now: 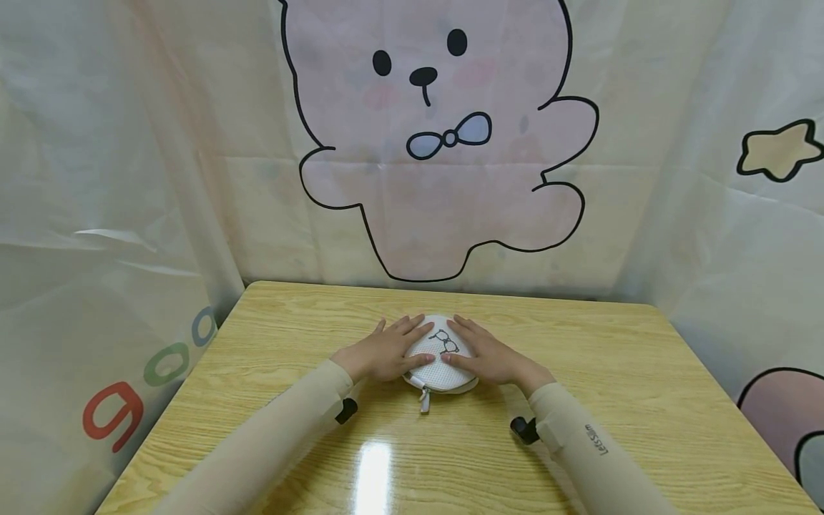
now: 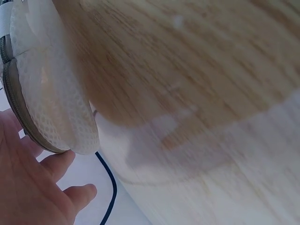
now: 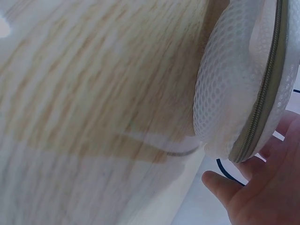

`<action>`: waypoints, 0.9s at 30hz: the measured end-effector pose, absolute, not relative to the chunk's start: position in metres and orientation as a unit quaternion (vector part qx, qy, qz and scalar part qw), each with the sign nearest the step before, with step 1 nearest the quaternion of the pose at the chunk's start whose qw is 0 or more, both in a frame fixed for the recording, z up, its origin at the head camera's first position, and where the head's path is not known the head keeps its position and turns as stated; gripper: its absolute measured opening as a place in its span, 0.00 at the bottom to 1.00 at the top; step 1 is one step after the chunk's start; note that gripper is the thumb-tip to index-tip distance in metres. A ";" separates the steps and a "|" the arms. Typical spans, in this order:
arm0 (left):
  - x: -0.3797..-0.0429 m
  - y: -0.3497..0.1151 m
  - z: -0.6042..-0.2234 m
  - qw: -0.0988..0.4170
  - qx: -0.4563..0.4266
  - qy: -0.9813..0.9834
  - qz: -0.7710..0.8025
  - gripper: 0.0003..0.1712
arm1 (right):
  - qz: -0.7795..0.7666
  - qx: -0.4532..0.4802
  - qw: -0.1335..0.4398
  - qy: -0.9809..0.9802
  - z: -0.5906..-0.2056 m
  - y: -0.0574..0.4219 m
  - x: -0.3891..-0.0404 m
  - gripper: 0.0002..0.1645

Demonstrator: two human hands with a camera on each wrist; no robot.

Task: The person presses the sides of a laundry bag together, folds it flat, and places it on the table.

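Note:
A round white mesh laundry bag (image 1: 440, 371), domed on top, sits on the table with a black line drawing printed on its upper face. Its zipper pull (image 1: 425, 402) hangs at the front, toward me. My left hand (image 1: 385, 352) rests on the bag's left side, fingers extended and spread over the top. From the other side my right hand (image 1: 494, 356) lies on it in the same way, fingers pointing inward. Both wrist views show the dark zipper (image 3: 262, 103) along the bag's edge and something pale showing through the mesh.
The wood-grain table (image 1: 579, 372) extends around the bag, with a bright reflection near its front. Behind it hangs a curtain (image 1: 257, 236) printed with a cartoon bear. Small black wrist cameras (image 1: 524, 430) stick out below the sleeves.

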State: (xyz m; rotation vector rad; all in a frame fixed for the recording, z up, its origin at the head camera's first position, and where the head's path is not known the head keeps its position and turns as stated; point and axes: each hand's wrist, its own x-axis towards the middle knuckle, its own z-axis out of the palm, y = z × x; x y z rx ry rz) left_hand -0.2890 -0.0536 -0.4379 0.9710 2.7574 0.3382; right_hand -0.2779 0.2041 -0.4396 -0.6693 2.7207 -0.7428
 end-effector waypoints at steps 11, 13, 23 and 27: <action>-0.288 -0.053 -0.440 0.111 0.321 0.931 0.131 0.44 | -0.251 -0.231 0.123 0.932 -0.443 0.205 -0.280 0.52; -0.289 -0.053 -0.442 0.110 0.320 0.931 0.135 0.44 | -0.252 -0.233 0.120 0.931 -0.445 0.205 -0.280 0.52; -0.288 -0.053 -0.445 0.113 0.318 0.931 0.143 0.44 | -0.255 -0.231 0.114 0.932 -0.449 0.204 -0.279 0.52; -0.288 -0.053 -0.448 0.114 0.318 0.929 0.147 0.44 | -0.255 -0.232 0.112 0.932 -0.450 0.204 -0.279 0.52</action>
